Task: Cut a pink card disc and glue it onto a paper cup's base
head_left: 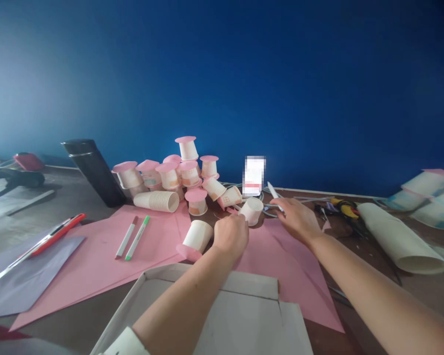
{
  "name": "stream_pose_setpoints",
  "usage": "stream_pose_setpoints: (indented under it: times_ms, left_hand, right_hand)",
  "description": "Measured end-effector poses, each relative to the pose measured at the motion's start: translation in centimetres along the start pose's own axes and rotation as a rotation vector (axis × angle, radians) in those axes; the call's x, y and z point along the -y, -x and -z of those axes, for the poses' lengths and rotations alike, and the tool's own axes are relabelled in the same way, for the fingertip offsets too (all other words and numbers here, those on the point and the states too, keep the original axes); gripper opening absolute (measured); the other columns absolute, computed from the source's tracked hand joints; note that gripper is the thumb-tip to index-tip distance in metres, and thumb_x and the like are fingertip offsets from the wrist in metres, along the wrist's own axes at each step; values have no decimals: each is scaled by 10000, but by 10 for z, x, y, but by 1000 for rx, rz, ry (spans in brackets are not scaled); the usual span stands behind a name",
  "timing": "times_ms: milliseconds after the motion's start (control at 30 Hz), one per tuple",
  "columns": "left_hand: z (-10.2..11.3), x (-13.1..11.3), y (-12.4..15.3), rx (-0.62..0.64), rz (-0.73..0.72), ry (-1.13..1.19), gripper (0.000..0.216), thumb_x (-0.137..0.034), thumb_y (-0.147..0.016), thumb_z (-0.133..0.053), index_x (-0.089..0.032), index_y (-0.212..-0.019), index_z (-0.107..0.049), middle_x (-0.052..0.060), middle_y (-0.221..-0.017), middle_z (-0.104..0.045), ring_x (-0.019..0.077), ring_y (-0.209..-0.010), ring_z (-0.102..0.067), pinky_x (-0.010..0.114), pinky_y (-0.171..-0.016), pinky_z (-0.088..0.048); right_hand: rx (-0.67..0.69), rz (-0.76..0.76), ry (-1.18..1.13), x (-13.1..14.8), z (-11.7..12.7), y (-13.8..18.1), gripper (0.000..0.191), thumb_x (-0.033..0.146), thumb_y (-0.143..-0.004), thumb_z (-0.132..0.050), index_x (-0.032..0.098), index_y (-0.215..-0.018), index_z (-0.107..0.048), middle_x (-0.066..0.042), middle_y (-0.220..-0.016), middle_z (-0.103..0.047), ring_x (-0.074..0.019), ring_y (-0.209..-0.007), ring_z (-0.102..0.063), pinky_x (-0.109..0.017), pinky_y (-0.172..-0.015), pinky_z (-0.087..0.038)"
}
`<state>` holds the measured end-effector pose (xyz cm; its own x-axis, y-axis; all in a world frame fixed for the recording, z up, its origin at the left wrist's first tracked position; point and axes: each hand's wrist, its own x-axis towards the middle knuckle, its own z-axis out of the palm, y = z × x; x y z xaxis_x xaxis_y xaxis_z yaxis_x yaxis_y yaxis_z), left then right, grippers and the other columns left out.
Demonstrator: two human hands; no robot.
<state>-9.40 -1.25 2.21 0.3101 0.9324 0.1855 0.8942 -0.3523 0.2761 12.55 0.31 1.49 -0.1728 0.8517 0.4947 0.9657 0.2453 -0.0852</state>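
Note:
Just left of centre, my left hand [231, 234] is closed, its fingers at the near-left edge of a white paper cup [252, 211] that stands tilted. A slim white marker [274, 192] points up and away from my right hand [296, 217], pinched between its fingers. Close to my left forearm, another paper cup [198, 235] lies tipped over with a pink paper disc [188, 252] at one end. Behind it are several cups with pink discs, some stacked and some tipped, such as this patterned cup [230, 197].
Pink paper sheets [103, 246] carry two markers [137, 237]. To the left are a utility knife [44, 241], a black bottle [96, 172] and nested cups [157, 201]. A white box lid [255, 320] lies in front; a paper roll [399, 241] and cables [344, 209] are right. A bright phone screen [254, 175] stands at the wall.

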Motion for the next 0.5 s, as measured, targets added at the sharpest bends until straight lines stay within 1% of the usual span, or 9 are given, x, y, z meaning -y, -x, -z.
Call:
stream_pose_setpoints:
  times_ms: [33,100,200,300,400,500]
  left_hand:
    - [-1,1,0,-23,-4,4,309,-310,-928,-401,-166,-903,-672,112,-906,-710,258,-826,-673,335,-672,-463]
    - [-2,2,-1,-55,-13,9,308,-312,-934,-393,-173,-902,-666,102,-917,-709,246,-836,-670,329,-683,-462]
    - [-2,3,-1,-82,-34,3,308,-308,-942,-382,-179,-899,-658,89,-901,-705,231,-826,-667,319,-678,-456]
    - [-4,3,-1,-108,-60,-8,300,-313,-944,-381,-185,-886,-646,79,-870,-701,224,-803,-664,312,-662,-446]
    - [-6,4,-1,-124,-75,-5,290,-314,-941,-388,-188,-881,-642,73,-878,-699,220,-802,-661,310,-654,-442]
    - [-6,4,-1,-139,-68,27,276,-304,-934,-402,-191,-870,-645,68,-888,-698,217,-821,-658,307,-663,-444]
  right_hand:
    - [65,57,52,0,-4,-6,260,165,-880,-509,254,-1093,-629,-46,-1107,-697,-262,-1015,-604,-341,-748,-447]
    - [146,143,102,0,-12,-16,257,135,-869,-484,225,-1060,-633,-62,-1064,-699,-261,-982,-591,-335,-731,-415]
    - [199,219,100,0,-18,-26,216,122,-814,-523,200,-968,-653,-68,-951,-705,-252,-896,-586,-329,-715,-380]
    - [234,262,80,-3,-22,-31,232,116,-758,-567,202,-947,-670,-59,-882,-706,-240,-828,-581,-319,-689,-357]
    - [218,238,45,-7,-24,-31,219,121,-775,-557,211,-933,-679,-56,-846,-703,-233,-807,-589,-314,-680,-359]
    - [128,132,1,-10,-24,-25,194,159,-829,-539,224,-964,-662,-59,-906,-704,-245,-875,-608,-323,-715,-397]
